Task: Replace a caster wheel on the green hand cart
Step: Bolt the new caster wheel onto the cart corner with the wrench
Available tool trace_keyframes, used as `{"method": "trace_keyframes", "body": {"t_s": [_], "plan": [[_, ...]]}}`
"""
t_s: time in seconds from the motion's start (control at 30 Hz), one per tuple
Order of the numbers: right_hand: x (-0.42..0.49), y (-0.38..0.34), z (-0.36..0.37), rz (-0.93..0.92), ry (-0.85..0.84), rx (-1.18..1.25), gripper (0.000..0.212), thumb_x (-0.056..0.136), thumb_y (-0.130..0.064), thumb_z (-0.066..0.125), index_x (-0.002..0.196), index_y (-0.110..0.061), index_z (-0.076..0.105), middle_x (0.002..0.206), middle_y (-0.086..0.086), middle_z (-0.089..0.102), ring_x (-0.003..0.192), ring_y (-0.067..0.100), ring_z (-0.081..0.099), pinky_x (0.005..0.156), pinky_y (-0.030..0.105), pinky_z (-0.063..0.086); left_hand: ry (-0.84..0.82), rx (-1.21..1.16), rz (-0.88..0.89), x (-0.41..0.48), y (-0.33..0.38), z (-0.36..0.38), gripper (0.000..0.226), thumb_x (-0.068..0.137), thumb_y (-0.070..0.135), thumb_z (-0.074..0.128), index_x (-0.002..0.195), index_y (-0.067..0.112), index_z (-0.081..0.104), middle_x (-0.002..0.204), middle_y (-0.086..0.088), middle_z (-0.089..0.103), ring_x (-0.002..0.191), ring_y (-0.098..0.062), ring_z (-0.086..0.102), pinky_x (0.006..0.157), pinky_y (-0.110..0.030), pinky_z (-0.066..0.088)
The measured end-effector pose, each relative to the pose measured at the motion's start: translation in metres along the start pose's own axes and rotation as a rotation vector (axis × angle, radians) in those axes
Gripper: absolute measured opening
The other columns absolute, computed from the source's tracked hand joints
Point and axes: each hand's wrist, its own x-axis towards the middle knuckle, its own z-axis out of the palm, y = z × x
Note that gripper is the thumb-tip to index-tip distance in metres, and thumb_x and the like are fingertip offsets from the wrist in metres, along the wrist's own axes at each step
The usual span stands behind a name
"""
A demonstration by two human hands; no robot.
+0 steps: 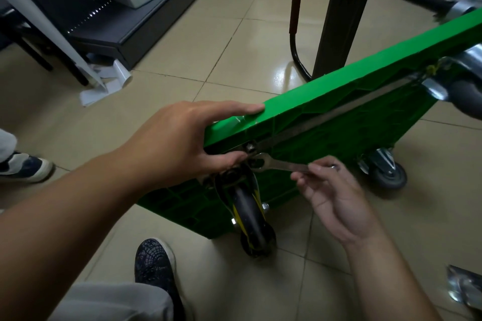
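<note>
The green hand cart point(347, 81) stands on its edge on the tiled floor, underside facing me. My left hand point(187, 138) grips its near corner, fingers over the top edge and thumb underneath by the caster mount. A black and yellow caster wheel point(249, 214) hangs at that corner. My right hand point(331, 190) pinches the handle of a metal spanner point(276, 163), whose open jaw sits at a nut beside the caster's mount. A metal strip point(326, 120) runs along the underside.
Grey casters sit at the lower right corner point(388, 172) and the far right point(467, 96). The cart's black folded handle point(336, 21) lies behind. A dark shelf base point(125, 21) is at upper left, a loose metal bracket point(464, 286) at lower right, my shoe point(154, 266) below, another person's shoe point(23, 167) left.
</note>
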Motion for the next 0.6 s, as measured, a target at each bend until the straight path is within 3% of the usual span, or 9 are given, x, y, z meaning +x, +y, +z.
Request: {"method": "trace_keyframes", "body": {"t_s": [0.17,0.37,0.6], "plan": [[0.005,0.041,-0.004,0.046,0.036,0.271,0.007,0.088,-0.003,0.058,0.087,-0.01,0.059,0.094,0.017,0.072,0.085,0.022,0.075,0.072,0.025,0.06,0.005,-0.005,0.002,0.001,-0.001,0.0,0.07,0.08,0.055,0.072,0.146,0.053,0.049,0.133,0.014,0.068,0.096,-0.022,0.074,0.082,-0.046,0.061],[0.007,0.065,0.005,0.107,0.026,0.4,0.021,0.09,-0.004,0.056,0.075,-0.009,0.069,0.09,0.012,0.073,0.082,0.019,0.074,0.071,0.024,0.06,-0.003,-0.007,-0.021,0.001,0.0,0.0,0.071,0.08,0.054,0.073,0.146,0.052,0.049,0.132,0.015,0.068,0.092,-0.019,0.074,0.08,-0.045,0.061],[0.012,0.076,0.008,0.139,-0.003,0.472,0.016,0.088,-0.004,0.059,0.077,-0.007,0.07,0.099,0.015,0.073,0.082,0.017,0.073,0.069,0.024,0.059,0.017,0.068,-0.06,-0.001,0.006,0.001,0.066,0.079,0.057,0.07,0.142,0.051,0.051,0.11,0.012,0.073,0.067,-0.006,0.065,0.065,-0.04,0.059]]}}
